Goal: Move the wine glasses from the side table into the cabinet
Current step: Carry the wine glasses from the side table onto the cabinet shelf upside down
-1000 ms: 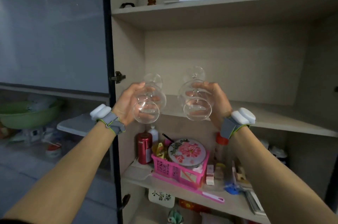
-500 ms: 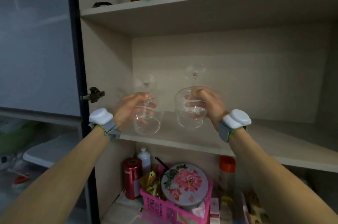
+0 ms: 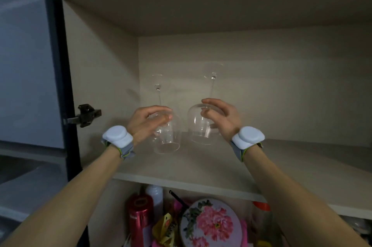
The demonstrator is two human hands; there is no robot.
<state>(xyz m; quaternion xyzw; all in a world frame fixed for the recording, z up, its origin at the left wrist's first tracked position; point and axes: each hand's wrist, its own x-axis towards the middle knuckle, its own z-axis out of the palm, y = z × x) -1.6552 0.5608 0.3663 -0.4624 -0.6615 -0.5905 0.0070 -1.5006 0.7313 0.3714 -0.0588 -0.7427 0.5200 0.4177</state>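
Head view puts us in front of an open cabinet (image 3: pixel 100 61), with both our arms reaching onto its middle shelf (image 3: pixel 201 164). We count two wine glasses, both turned upside down with their stems pointing up. Our left hand (image 3: pixel 147 123) curls its fingers (image 3: pixel 165 118) round the bowl of the left wine glass (image 3: pixel 168 138), whose rim sits at the shelf surface; whether it rests fully on the shelf or hangs just above, we cannot quite tell through the clear glass. Our right hand (image 3: pixel 223 119) holds the right wine glass (image 3: pixel 198 126) with fingers bent over the top of the bowl near the stem, and its rim appears to stand on the shelf. The two glasses are just beside each other, not touching, toward the left rear part of the shelf.

The left glass stands near the cabinet's left wall, while the shelf to the right of our right hand stretches wide to the frame edge. The front edge of the shelf lies well in front of both rims. Above the glass feet there is a good gap under the upper shelf (image 3: pixel 201 5).

Each wrist carries one white band, two in all. Below the shelf we see one red canister (image 3: pixel 141 218), one white bottle (image 3: pixel 155 194) and one round flowered lid (image 3: pixel 211 224). One dark hinge (image 3: pixel 86 115) sits on the door frame at left.
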